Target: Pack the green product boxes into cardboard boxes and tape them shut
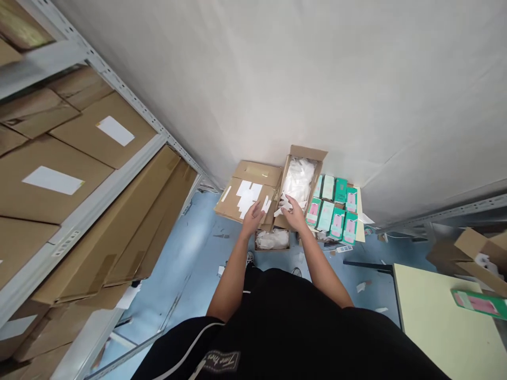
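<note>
My left hand (252,218) is over the right part of a flat cardboard carton (233,207), its fingers apart, beside a small white strip (266,203). More white paper pieces (247,197) lie on the carton. My right hand (293,213) is at the near end of an open cardboard box (319,168) filled with white wrapped items (299,177). Its fingers are closed around a small white piece (283,202), whose exact kind is too small to make out. Right of that box stand several green and white packages (325,215) with pink pictures.
Below the carton, a second box (273,248) of white wrapped items sits low. Shelves of cardboard boxes (83,158) line the left. On the right are a pale table (439,311), a green package (477,303) and an opened carton (477,248). Scraps litter the blue floor (178,253).
</note>
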Motion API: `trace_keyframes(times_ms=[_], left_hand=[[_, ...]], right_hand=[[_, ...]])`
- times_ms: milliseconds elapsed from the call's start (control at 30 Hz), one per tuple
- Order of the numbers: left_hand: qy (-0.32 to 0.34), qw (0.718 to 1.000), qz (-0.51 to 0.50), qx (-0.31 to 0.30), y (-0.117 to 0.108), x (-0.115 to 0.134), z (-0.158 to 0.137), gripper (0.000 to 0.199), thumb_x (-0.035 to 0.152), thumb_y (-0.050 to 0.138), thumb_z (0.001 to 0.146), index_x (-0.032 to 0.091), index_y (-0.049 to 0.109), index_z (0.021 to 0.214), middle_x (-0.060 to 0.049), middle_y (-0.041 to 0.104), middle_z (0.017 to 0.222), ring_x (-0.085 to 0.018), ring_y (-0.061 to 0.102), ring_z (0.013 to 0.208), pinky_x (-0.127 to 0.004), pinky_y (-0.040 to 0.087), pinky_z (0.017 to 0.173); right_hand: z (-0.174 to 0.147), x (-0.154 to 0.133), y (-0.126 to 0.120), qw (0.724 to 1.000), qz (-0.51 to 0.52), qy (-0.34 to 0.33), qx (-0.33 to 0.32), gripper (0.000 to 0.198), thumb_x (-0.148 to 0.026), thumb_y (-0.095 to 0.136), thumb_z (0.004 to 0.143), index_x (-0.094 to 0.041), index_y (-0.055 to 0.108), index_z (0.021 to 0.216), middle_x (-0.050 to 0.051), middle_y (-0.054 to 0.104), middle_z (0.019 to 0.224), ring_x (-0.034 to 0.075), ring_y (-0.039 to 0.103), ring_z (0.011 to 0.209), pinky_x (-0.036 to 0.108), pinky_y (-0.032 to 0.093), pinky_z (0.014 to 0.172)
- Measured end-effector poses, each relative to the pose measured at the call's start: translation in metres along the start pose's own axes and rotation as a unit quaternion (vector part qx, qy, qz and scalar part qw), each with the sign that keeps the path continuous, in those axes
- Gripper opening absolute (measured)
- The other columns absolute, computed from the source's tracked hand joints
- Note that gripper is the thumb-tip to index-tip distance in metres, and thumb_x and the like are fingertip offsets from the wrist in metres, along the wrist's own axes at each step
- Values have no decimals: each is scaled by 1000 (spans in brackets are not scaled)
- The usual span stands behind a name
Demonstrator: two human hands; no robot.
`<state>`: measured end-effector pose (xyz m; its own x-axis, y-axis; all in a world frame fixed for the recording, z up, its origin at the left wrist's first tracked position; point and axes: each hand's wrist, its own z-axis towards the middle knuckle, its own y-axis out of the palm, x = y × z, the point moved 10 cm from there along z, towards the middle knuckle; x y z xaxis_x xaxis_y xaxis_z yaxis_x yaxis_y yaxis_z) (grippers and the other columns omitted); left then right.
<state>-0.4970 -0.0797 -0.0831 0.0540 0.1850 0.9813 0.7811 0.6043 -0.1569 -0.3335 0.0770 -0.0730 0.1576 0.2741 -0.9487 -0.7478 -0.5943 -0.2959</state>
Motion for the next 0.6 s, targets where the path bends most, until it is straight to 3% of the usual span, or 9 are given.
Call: trace_keyframes(times_ms=[133,267,433,600], left_hand=[[-3,1000,-7,-11,-49,-23,30,61,37,69,91,25,56,150,-12,49,161,-32,49,147,-49,45,118],[-25,999,-24,-42,-95,-55,79,61,35,71,90,24,57,148,-13,51,160,-33,50,146,-50,43,119],[-86,994,-17,-63,-148,-117,137,64,29,73,86,20,57,147,-16,52,158,-32,49,146,-49,40,120],[-154,985,42,-62,-194,-174,149,72,23,76,80,20,55,148,-15,57,152,-30,47,147,-48,32,125]], right_hand=[[30,-8,42,999,-35,-15,15,63,-37,65,91,-29,53,152,9,54,156,28,50,144,50,42,121],[59,-5,90,997,-68,-8,43,63,-38,64,91,-25,54,152,10,56,155,27,50,145,49,39,124],[69,45,155,984,-129,115,53,61,-33,64,88,-24,58,148,10,59,152,29,52,144,51,41,122],[45,100,209,953,-198,227,27,57,-27,63,87,-20,61,144,13,62,149,32,54,142,51,39,123]])
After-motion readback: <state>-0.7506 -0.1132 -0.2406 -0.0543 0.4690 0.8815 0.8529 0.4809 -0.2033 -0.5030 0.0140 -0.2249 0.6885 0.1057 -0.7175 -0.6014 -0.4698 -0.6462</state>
